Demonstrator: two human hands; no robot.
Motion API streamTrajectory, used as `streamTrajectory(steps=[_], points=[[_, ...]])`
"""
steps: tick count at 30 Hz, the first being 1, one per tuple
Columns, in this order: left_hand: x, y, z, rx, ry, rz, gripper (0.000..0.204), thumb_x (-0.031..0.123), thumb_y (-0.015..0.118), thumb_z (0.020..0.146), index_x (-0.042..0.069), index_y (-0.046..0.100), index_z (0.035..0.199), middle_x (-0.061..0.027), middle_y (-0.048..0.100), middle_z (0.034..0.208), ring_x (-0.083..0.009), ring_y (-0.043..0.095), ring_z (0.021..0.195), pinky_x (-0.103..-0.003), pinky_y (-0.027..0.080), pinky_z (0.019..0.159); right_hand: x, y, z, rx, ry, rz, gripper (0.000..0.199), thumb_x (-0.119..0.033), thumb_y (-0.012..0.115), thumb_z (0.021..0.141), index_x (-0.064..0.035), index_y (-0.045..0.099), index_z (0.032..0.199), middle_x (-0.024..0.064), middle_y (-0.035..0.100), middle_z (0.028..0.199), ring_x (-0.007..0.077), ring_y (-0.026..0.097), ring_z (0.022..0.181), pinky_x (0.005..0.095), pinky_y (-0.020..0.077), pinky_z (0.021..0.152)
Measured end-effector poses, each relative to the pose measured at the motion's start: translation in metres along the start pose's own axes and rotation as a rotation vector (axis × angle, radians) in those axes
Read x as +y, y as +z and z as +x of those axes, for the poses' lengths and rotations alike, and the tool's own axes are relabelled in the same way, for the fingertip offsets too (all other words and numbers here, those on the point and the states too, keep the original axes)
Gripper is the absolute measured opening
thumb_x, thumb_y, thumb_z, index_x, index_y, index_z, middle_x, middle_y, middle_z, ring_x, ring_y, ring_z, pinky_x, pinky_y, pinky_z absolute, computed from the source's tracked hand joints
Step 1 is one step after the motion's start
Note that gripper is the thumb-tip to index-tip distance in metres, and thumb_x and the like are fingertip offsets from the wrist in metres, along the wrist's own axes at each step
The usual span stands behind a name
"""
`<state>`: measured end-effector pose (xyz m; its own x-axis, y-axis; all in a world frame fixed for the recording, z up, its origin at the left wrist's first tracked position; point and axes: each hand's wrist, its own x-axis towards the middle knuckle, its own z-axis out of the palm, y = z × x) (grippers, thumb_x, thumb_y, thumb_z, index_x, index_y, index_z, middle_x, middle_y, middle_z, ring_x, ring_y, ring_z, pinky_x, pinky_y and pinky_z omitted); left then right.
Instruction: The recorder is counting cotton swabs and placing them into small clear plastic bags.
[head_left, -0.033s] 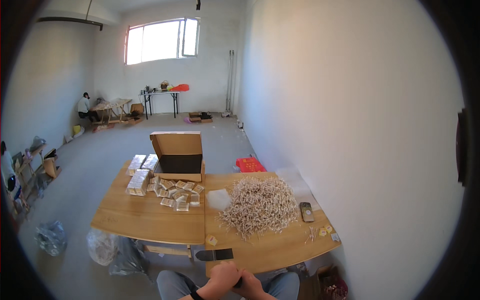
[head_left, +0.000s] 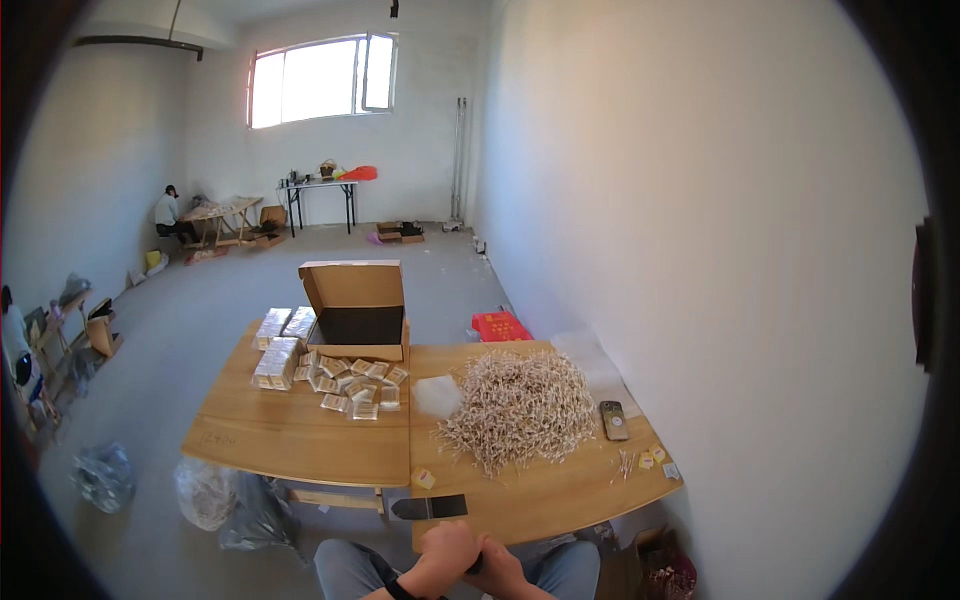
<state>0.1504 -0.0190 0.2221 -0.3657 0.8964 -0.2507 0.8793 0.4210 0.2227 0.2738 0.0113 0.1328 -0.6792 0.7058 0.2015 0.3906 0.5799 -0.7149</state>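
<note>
My left hand (head_left: 447,549) and my right hand (head_left: 497,571) are together above my lap, at the front edge of the wooden table (head_left: 560,505). Both are closed. Between them shows a small dark thing (head_left: 477,563), mostly covered, whose kind I cannot tell. A black band (head_left: 398,590) circles my left wrist. Just beyond my left hand lies a flat dark strip (head_left: 428,508) with a rounded left end. Farther back spreads a large heap of cotton swabs (head_left: 520,410). A small yellow-and-white card (head_left: 424,479) rests left of the heap's near side.
Clear packets (head_left: 360,388) and stacked packs (head_left: 277,364) occupy the left tabletop before an open cardboard box (head_left: 355,335). A phone (head_left: 614,421) lies right of the heap, near loose swabs (head_left: 625,464). Plastic bags (head_left: 260,515) sit below the table. Another person (head_left: 168,211) sits far left.
</note>
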Motion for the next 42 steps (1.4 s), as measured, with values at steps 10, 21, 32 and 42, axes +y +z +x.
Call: streamTrajectory(steps=[10,21,32,42], points=[[-0.039,-0.013,-0.024,0.110,0.706,-0.021,0.069,0.039,0.069,0.081,0.014,0.042,0.139,-0.0227,0.049,0.132,-0.0424,0.057,0.112,-0.044,0.054,0.081,0.016,-0.017,-0.004,-0.173,0.044,-0.094,0.071,-0.042,0.085,0.064,-0.0080,0.053,0.117,0.0154,0.062,0.108,0.0328,0.061,0.104,0.0410,0.0502,0.087],[-0.045,-0.003,-0.028,-0.176,0.681,-0.034,0.057,0.034,0.071,0.077,0.010,0.051,0.125,-0.0206,0.051,0.115,-0.0394,0.060,0.102,-0.045,0.054,0.075,0.019,-0.032,-0.022,-0.341,0.012,-0.004,0.064,-0.040,0.083,0.069,-0.0070,0.053,0.115,0.0152,0.061,0.109,0.0339,0.059,0.106,0.0398,0.0489,0.090],[-0.024,-0.005,-0.046,0.066,0.176,-0.195,0.044,0.045,0.068,0.082,0.002,0.062,0.093,-0.0183,0.067,0.081,-0.0367,0.067,0.079,-0.042,0.054,0.068,0.026,-0.022,-0.030,-0.121,-0.055,0.032,0.065,-0.034,0.086,0.064,-0.0075,0.052,0.112,0.0164,0.061,0.104,0.0369,0.060,0.100,0.0422,0.0507,0.083],[-0.134,0.053,-0.029,0.197,-0.188,-1.403,0.030,0.033,0.060,0.094,0.004,0.062,0.096,-0.0067,0.062,0.074,-0.0171,0.058,0.056,-0.027,0.048,0.053,-0.049,-0.123,0.030,0.261,-0.378,0.138,0.072,-0.021,0.085,0.067,-0.0105,0.045,0.126,0.0147,0.059,0.117,0.0369,0.061,0.104,0.0420,0.0503,0.086]])
